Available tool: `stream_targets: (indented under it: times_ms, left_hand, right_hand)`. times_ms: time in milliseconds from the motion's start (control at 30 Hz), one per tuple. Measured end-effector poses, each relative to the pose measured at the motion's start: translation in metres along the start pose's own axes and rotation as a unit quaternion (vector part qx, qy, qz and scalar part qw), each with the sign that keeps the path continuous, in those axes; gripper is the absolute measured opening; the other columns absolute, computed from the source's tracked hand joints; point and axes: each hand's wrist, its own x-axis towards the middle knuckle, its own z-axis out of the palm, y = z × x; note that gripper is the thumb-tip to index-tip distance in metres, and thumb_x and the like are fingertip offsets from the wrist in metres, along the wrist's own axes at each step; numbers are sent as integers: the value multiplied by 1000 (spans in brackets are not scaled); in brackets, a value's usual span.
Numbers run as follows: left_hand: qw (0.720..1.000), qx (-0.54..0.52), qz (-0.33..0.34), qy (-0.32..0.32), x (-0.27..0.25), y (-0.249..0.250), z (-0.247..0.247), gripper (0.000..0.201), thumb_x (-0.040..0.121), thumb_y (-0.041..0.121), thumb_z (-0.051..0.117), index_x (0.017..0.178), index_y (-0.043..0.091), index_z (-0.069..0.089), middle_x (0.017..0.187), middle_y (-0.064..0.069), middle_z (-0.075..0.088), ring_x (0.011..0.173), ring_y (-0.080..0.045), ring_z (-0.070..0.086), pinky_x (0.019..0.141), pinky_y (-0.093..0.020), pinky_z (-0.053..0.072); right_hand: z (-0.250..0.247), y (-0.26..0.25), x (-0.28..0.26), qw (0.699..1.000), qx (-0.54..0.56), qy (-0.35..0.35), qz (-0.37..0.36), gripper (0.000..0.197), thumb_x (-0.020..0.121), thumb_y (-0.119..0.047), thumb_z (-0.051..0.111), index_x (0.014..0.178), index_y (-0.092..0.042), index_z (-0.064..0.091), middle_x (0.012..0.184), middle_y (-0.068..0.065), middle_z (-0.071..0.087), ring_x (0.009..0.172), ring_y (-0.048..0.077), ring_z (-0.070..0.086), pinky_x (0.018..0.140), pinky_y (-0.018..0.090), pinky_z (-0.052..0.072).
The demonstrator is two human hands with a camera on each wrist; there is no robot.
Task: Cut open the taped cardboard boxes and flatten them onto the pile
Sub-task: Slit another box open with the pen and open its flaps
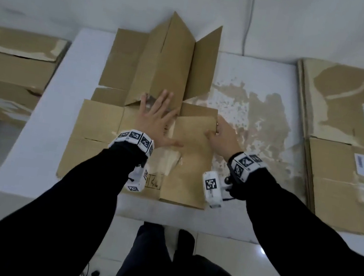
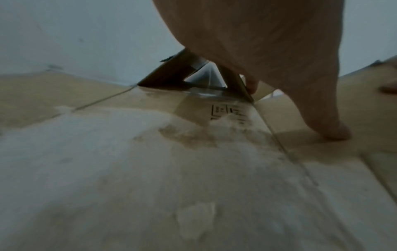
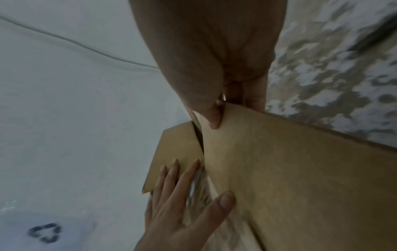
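A brown cardboard box (image 1: 148, 118), cut open, lies spread on the white table (image 1: 32, 151). Its near panels lie flat, and its far panels (image 1: 171, 60) still stand up in a folded ridge. My left hand (image 1: 157, 116) lies flat on the middle of it with fingers spread, at the foot of the ridge. My right hand (image 1: 219, 131) pinches the right edge of the near flap (image 1: 191, 153), thumb on top and fingers under it. The right wrist view shows that thumb (image 3: 212, 118) on the flap (image 3: 300, 169) and my left hand (image 3: 182, 195) pressing flat. In the left wrist view my thumb (image 2: 335, 134) touches the cardboard (image 2: 150, 169).
A pile of flattened cardboard (image 1: 340, 149) with white labels lies at the table's right end. Closed taped boxes (image 1: 14, 70) are stacked to the left of the table. Torn paper residue (image 1: 250, 115) marks the tabletop beside my right hand. A white wall stands behind the table.
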Motion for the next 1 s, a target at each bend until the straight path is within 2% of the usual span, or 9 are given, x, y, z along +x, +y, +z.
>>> stream_targets:
  times_ms: [133, 200, 333, 433, 533, 633, 733, 833, 1000]
  left_hand:
    - [999, -20, 18, -26, 8, 7, 23, 109, 68, 92, 18, 153, 24, 12, 156, -9, -25, 142, -22, -28, 108, -61, -19]
    - [999, -21, 34, -14, 6, 10, 26, 100, 78, 81, 32, 152, 18, 12, 154, -10, -25, 144, -24, -25, 106, -63, -19]
    - [988, -107, 107, -29, -17, 4, 41, 77, 93, 39, 43, 153, 10, 4, 158, -14, -18, 145, -28, -19, 117, -52, -7]
    - [975, -185, 40, -118, -41, -43, 70, 80, 90, 66, 20, 148, 27, -20, 152, -2, -34, 142, -20, -29, 117, -43, -13]
    - [970, -205, -2, -132, -66, -103, 92, 89, 68, 86, -9, 142, 39, -27, 150, 3, -38, 139, -17, -34, 114, -39, -19]
    - [959, -261, -17, -109, -82, -134, 97, 88, 76, 81, -3, 148, 33, -15, 155, 4, -27, 143, -12, -26, 117, -35, -13]
    - [950, -309, -32, -14, -72, -140, 85, 72, 88, 57, 23, 147, 18, 34, 157, -5, 23, 145, -25, 19, 116, -44, 19]
    - [918, -382, -44, 96, -30, -136, 54, 54, 89, 45, 33, 120, 12, 62, 122, -9, 61, 112, -29, 56, 97, -47, 42]
    - [962, -272, -27, 16, 84, -123, 23, 62, 94, 35, 43, 149, 14, 25, 157, -13, 19, 145, -27, 15, 116, -44, 12]
  right_hand:
    - [16, 20, 10, 995, -52, 18, 82, 41, 90, -9, 54, 129, 1, 45, 119, 21, 56, 110, 34, 54, 80, 30, 42]
    - [33, 18, 4, 983, -133, 64, 106, 52, 90, -11, 52, 138, -1, 35, 133, 21, 45, 122, 35, 44, 92, 36, 40]
    - [99, -4, -18, 969, -248, 5, 20, 64, 96, -28, 39, 151, -11, 10, 158, 14, 0, 146, 30, 0, 116, 48, 1]
    - [132, -4, -25, 962, -267, -57, -12, 65, 93, -54, 11, 151, -27, -6, 158, 5, -13, 145, 25, -17, 108, 51, -20]
    - [114, 13, -28, 967, -248, -29, 45, 62, 92, -60, 3, 148, -37, -9, 158, -3, -18, 144, 21, -21, 110, 46, -19]
    - [90, 24, -37, 963, -257, 9, 80, 62, 92, -59, 6, 149, -39, -4, 159, -7, -11, 146, 18, -13, 113, 49, -12]
    - [82, 12, -27, 964, -243, 74, 85, 57, 95, -41, 34, 148, -22, 27, 157, 3, 18, 145, 25, 13, 115, 52, -3]
    - [79, -21, 16, 973, -193, 113, 58, 54, 91, -22, 49, 141, -9, 36, 151, 14, 26, 139, 32, 24, 116, 49, 16]
    - [95, -72, 114, 973, -227, 2, 34, 64, 98, -43, 36, 151, -25, 5, 159, 7, -8, 146, 27, -8, 116, 51, 0]
